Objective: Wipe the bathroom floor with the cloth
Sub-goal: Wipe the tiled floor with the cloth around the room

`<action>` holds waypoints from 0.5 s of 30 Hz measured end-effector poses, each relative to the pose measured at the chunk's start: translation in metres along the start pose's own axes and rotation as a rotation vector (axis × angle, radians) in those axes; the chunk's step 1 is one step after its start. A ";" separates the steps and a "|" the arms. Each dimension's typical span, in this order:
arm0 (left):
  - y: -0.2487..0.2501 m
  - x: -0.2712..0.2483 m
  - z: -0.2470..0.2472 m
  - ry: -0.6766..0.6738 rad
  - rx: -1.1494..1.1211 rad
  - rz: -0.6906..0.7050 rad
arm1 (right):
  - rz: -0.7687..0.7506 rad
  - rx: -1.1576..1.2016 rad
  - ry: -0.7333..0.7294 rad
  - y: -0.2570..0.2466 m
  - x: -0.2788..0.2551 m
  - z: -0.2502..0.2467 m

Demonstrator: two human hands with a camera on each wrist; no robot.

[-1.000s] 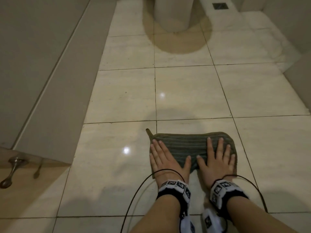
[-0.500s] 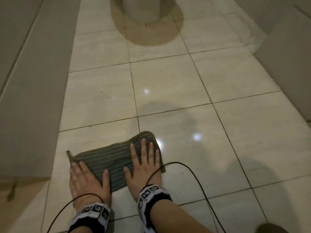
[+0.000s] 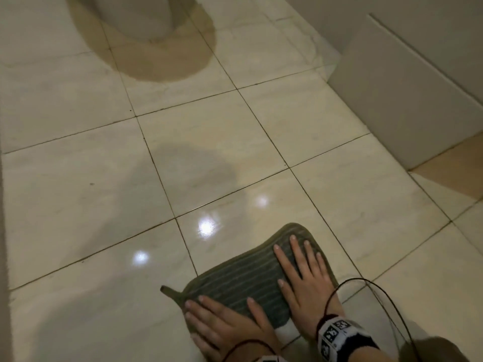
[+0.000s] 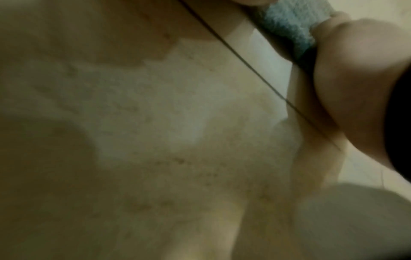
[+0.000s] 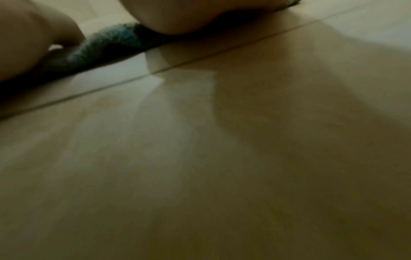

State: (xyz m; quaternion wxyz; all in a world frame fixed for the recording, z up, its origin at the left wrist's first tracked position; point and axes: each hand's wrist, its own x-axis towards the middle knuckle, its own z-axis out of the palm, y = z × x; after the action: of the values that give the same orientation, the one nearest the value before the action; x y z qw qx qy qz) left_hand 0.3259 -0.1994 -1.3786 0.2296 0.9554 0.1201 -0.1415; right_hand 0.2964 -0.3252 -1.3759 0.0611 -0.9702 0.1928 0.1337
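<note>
A grey-green ribbed cloth [image 3: 245,280] lies flat on the glossy cream tile floor [image 3: 99,199] near the bottom of the head view. My left hand [image 3: 222,322] presses flat on its near left corner, fingers straight. My right hand [image 3: 305,273] presses flat on its right part, fingers spread. In the left wrist view a blurred strip of the cloth [image 4: 289,26] shows beside the hand [image 4: 355,79]. The right wrist view shows the cloth's edge [image 5: 106,45] under the palm [image 5: 189,14], low over the floor.
A white toilet base [image 3: 138,14] stands at the top with a tan stain [image 3: 162,61] on the tiles before it. A white cabinet or panel [image 3: 407,95] juts in at the right. A wall edge [image 3: 2,231] runs down the left. Black cables [image 3: 386,304] trail from my wrists.
Both hands have slid the cloth over the floor: first left toward the wall, then back to the right. The view has swung, so the cabinet on the right now shows more.
</note>
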 end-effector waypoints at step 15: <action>0.051 0.057 0.010 0.114 0.132 0.141 | 0.083 0.080 -0.028 0.011 0.071 -0.027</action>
State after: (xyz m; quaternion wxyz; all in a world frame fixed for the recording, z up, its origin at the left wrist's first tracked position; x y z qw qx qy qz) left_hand 0.3922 -0.2386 -1.3850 0.1683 0.9811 0.0558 -0.0780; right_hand 0.3619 -0.3651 -1.3704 0.0970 -0.9562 0.2370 0.1418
